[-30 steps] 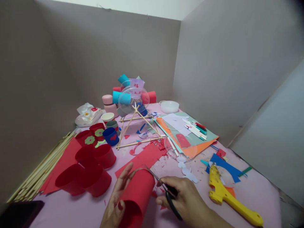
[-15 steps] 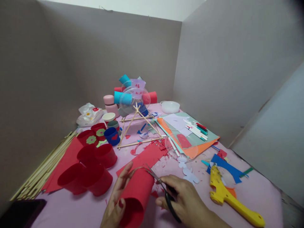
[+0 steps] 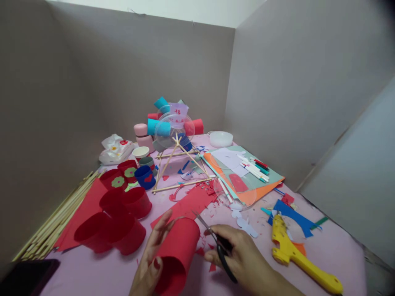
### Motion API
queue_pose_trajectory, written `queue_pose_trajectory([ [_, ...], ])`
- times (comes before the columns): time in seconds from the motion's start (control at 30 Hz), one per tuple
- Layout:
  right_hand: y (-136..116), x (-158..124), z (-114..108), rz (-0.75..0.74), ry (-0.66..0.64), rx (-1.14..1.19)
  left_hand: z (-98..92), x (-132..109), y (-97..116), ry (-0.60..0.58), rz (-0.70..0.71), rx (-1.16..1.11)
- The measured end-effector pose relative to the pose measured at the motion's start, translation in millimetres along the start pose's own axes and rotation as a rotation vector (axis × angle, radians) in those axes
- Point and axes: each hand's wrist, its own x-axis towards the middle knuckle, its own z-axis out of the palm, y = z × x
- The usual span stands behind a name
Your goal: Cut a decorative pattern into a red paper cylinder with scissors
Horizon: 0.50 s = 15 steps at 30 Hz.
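Red paper is forming the hollow cylindrical tube [image 3: 181,246] that our left hand [image 3: 147,257] is holding over the pink-covered surface [image 3: 83,274], its grip half-wrapping the tube's left side. Our right hand [image 3: 239,250] is clasping the black-handled metal scissors [image 3: 210,231] just beside the far rim. For neat trimming, we are probably needing light support and short, level snips.

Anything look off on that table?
Just untidy: red scraps are scattered loose beyond the red tube in the left hand, and the yellow glue gun lies among paper offcuts. No visible spill or breakage.
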Motion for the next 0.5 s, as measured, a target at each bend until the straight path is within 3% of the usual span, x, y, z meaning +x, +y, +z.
queue_pose_trajectory([
  [0.1,0.1,0.4,0.0,-0.024,0.004,-0.065,-21.8,18.8,-11.6,-0.098,0.034,0.061],
  [0.17,-0.2,0.4,-0.4,-0.022,-0.012,-0.102,-35.3,31.5,-18.0,-0.278,0.011,0.078],
  [0.23,-0.3,0.3,-1.2,-0.019,-0.017,-0.132,-41.0,38.8,-20.6,-0.327,0.018,0.075],
  [0.5,1.3,-1.2,-1.9,-0.044,-0.003,-0.139,-30.8,33.1,-19.1,-0.256,0.023,-0.002],
])
